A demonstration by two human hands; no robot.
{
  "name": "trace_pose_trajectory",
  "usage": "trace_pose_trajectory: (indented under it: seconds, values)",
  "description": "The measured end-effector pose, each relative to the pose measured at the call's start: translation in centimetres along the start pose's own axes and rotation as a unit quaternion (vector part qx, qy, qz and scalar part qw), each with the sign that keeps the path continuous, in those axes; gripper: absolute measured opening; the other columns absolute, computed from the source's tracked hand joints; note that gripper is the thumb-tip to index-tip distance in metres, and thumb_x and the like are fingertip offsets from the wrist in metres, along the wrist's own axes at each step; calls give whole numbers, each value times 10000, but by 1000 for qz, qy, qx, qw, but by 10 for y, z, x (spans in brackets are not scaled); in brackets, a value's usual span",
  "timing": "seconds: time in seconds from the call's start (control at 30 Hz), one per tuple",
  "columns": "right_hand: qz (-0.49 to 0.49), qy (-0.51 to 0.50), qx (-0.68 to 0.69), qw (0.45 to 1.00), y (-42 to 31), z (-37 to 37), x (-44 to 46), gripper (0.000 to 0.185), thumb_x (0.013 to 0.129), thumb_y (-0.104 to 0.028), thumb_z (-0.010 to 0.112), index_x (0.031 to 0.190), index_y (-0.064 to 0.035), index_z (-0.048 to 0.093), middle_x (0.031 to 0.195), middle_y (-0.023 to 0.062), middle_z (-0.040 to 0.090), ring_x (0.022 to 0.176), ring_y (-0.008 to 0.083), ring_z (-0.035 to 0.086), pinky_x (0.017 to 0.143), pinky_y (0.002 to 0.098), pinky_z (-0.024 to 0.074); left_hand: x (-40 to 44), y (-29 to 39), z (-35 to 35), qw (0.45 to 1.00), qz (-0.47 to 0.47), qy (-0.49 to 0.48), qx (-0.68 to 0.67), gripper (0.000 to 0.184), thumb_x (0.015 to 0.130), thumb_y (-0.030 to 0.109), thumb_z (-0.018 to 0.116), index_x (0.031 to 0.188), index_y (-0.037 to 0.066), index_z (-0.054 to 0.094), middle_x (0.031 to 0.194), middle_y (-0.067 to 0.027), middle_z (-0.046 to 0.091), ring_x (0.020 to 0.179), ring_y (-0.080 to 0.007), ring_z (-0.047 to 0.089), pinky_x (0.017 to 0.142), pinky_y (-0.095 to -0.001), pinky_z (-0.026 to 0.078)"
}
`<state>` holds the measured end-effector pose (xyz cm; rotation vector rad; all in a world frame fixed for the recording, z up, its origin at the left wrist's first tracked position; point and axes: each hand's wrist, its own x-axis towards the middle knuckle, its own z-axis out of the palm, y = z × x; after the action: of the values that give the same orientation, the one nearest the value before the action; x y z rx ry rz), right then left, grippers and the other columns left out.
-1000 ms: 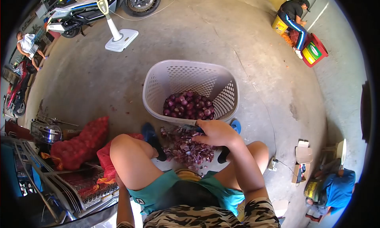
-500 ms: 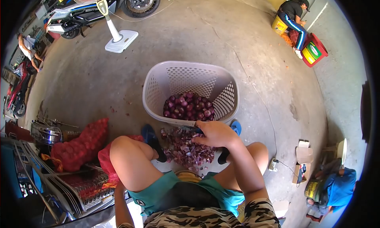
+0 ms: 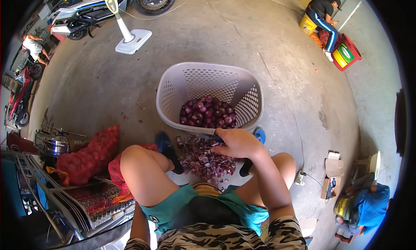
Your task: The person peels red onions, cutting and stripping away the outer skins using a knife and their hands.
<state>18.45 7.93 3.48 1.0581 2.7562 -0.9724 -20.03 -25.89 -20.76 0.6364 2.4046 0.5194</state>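
Observation:
My right hand [image 3: 237,142] is closed at the near rim of a grey plastic basket [image 3: 167,76], above the floor between my knees. A dark, narrow thing [image 3: 219,138] shows at its fingers, too small to name. Peeled red onions [image 3: 208,112] are heaped inside the basket. Below the hand, a pile of purple onion skins [image 3: 206,161] lies between my feet. My left forearm [image 3: 138,226] runs down beside my left thigh; the hand itself is hidden behind the leg. Near that knee is a red mesh bag [image 3: 118,180], partly covered by the leg.
A full red mesh sack [image 3: 89,151] lies at left beside metal racks [image 3: 60,202]. A fan [image 3: 132,41] and a motorcycle [image 3: 86,16] stand at the far left. One person [image 3: 323,20] sits by a red bucket [image 3: 346,52]; another person [image 3: 34,46] is far left. A cord [image 3: 277,87] crosses the floor.
My left arm has shifted slightly to the right beside the thigh. My right hand stays near the basket rim, a little lower relative to it. The far-left person has straightened somewhat.

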Motion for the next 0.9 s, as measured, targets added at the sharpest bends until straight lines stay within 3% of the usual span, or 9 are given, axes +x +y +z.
trace_pose_trajectory:
  seconds: [0.43, 0.63, 0.73, 0.9]
  values:
    - [10, -6, 0, 1000, -1, -1, -1, 465, 790, -393, 632, 986, 15, 526, 789, 224, 628, 775, 393, 617, 681, 474, 474, 1, 0, 1, 1000, -2, -9, 25, 310, 809, 274, 579, 953, 5, 634, 889, -158, 655, 812, -263, 626, 705, -377, 484]
    - [-19, 18, 1, 1000, 6, 5, 0, 472, 820, -413, 613, 968, 18, 487, 695, 221, 600, 708, 401, 604, 634, 468, 461, 3, -2, 1, 999, -4, -16, 38, 320, 804, 286, 587, 956, 10, 636, 883, -153, 656, 807, -257, 627, 704, -373, 485]
    - [3, 0, 1, 1000, 2, 1, 1, 471, 793, -400, 626, 989, 17, 528, 780, 225, 632, 768, 387, 624, 680, 471, 478, 3, -3, 1, 998, -5, -20, 53, 324, 802, 292, 591, 958, 12, 637, 880, -150, 657, 805, -255, 627, 704, -370, 486]
    - [12, -12, -2, 1000, 1, 0, 0, 469, 795, -394, 623, 999, 17, 525, 757, 224, 630, 757, 390, 624, 671, 475, 477, 6, -4, -1, 994, 7, -48, 99, 333, 798, 302, 597, 960, 15, 639, 875, -146, 658, 801, -250, 628, 704, -366, 488]
